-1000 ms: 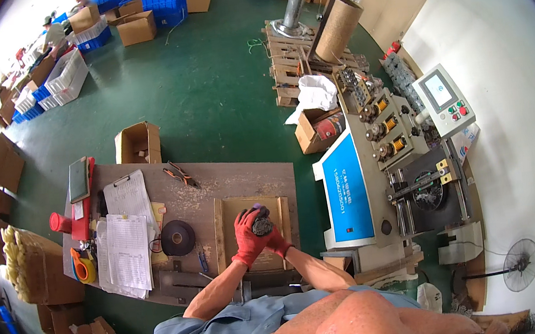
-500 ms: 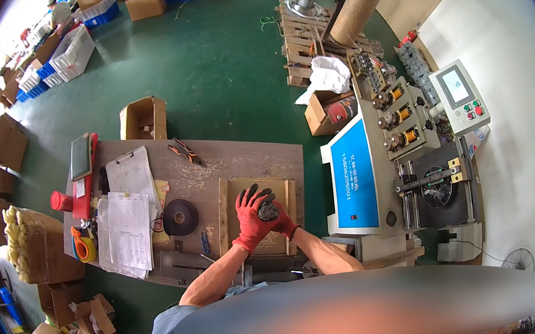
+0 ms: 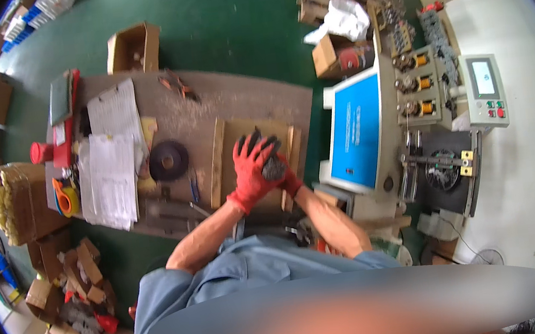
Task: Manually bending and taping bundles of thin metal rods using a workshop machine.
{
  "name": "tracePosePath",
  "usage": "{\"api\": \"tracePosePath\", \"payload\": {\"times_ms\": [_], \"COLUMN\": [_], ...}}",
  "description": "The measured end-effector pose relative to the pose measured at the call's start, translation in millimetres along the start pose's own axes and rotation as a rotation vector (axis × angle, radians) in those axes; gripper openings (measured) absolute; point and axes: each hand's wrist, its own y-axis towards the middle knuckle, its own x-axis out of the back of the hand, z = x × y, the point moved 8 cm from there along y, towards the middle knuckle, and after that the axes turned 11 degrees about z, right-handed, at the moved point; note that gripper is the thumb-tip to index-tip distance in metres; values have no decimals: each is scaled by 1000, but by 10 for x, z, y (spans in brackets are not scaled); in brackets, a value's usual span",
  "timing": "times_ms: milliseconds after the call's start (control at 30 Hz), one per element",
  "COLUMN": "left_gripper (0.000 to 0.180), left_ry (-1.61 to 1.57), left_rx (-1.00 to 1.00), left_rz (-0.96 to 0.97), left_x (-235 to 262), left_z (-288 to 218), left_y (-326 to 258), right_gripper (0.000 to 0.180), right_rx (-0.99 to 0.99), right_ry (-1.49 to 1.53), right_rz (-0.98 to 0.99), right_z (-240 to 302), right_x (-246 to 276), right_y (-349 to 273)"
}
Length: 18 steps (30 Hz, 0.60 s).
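Note:
A dark grey, round lump that looks like tangled wire mesh [image 3: 274,169] sits between my two hands. My left hand [image 3: 252,174], in a red glove with dark fingertips, is wrapped over its left and far side. My right hand [image 3: 290,179], gloved in red too, presses on it from the right; its fingers are partly hidden behind the lump. Both hands are above a shallow wooden tray [image 3: 215,163] at the front right of the brown table [image 3: 245,90].
Left of the tray lie a black coil [image 3: 168,160], paper sheets [image 3: 109,178] and orange-handled pliers [image 3: 177,86]. Yellow tape [image 3: 68,201] lies at the left edge. To the right stands a blue-panelled machine [image 3: 357,132] with a control box [image 3: 485,91]. An open carton [image 3: 149,47] stands behind the table.
The whole view has shifted, so the table and tray appear higher and more of my shirt shows. Both hands still hold the grey lump over the tray.

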Motion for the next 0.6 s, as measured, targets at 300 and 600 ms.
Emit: {"api": "tracePosePath", "payload": {"times_ms": [300, 600], "left_gripper": [54, 50], "left_ry": [-94, -287], "left_rx": [83, 148], "left_rz": [-42, -28], "left_x": [-97, -177], "left_z": [88, 99], "left_y": [-40, -44], "right_gripper": [56, 54], "right_rx": [-351, -314], "right_ry": [598, -227], "right_rz": [-24, -59], "right_z": [-111, 274], "right_x": [-28, -40], "right_y": [-164, 52]}}
